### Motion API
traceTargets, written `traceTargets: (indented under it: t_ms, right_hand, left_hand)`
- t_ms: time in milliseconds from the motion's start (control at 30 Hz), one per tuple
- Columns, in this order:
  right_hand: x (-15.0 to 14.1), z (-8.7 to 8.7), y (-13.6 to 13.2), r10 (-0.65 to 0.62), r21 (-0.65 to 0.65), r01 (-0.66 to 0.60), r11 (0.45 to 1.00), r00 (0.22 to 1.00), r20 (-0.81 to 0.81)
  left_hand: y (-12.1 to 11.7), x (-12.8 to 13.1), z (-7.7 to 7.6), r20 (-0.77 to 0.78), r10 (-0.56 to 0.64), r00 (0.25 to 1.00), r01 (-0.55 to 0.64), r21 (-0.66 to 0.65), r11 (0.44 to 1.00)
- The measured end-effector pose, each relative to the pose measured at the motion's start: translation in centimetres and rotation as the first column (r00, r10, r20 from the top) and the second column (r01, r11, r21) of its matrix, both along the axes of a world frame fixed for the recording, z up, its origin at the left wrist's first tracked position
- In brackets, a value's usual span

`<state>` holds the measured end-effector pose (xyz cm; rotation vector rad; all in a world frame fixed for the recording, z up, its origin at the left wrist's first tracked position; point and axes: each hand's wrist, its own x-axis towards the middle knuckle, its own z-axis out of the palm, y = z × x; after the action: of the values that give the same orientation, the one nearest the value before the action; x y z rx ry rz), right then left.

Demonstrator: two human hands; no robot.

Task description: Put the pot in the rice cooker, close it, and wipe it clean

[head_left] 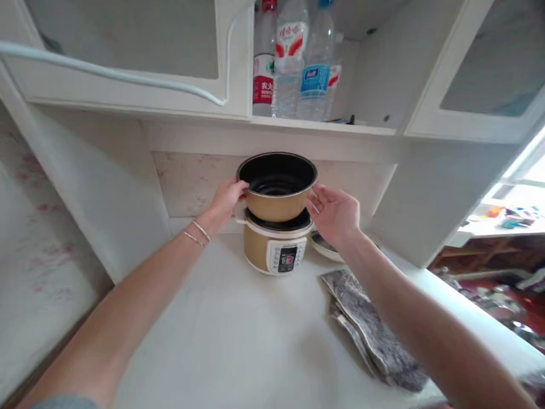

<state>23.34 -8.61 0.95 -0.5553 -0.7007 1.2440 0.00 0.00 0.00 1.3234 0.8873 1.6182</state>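
Head view: the inner pot is above the open cooker, which stands near the back edge of the counter. The left hand is clamped on the pot's rim, thumb uppermost; the right hand has its digits apart at the opposite wall, contact uncertain. The step in hand appears to be supporting the pot at the cooker's mouth, whether raising or lowering cannot be told; the next move calls for even support and clearance from the cooker's rim.
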Motion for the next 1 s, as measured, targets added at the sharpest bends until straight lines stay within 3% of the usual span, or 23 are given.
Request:
traceTargets:
  t_ms: [233, 400, 567, 767, 900, 1000]
  right_hand:
    - [2.8, -2.2, 1.3, 0.021, -0.047, -0.020, 0.999, 1.000, 0.010]
    - [3.4, -4.2, 2.3, 0.081, -0.082, -0.081, 0.993, 0.997, -0.003]
    - [3.5, -5.8, 3.0, 0.118, -0.156, -0.117, 0.981, 0.993, -0.007]
    - [4.0, -7.1, 2.9, 0.182, -0.192, -0.153, 0.969, 0.973, 0.144]
    - [5.4, -7.9, 1.8, 0.221, -0.271, -0.115, 0.956, 0.889, 0.402]
    - [7.7, -9.3, 0.2, 0.219, -0.251, -0.085, 0.964, 0.789, 0.574]
  left_hand:
    - [2.3, 2.2, -1.3, -0.068, -0.033, 0.997, 0.024, -0.124, 0.992]
    - [3.6, 2.1, -2.6, -0.215, 0.022, 0.976, -0.057, -0.160, 0.985]
    - [4.2, 1.6, -4.1, -0.575, 0.132, 0.808, -0.230, -0.100, 0.968]
    - [5.1, 0.9, -6.5, -0.807, 0.075, 0.586, -0.220, -0.070, 0.973]
    - [5.4, 0.9, -7.8, -0.832, 0.097, 0.546, -0.190, -0.010, 0.982]
    - [5.2, 1.1, -9.0, -0.831, 0.172, 0.529, -0.201, 0.073, 0.977]
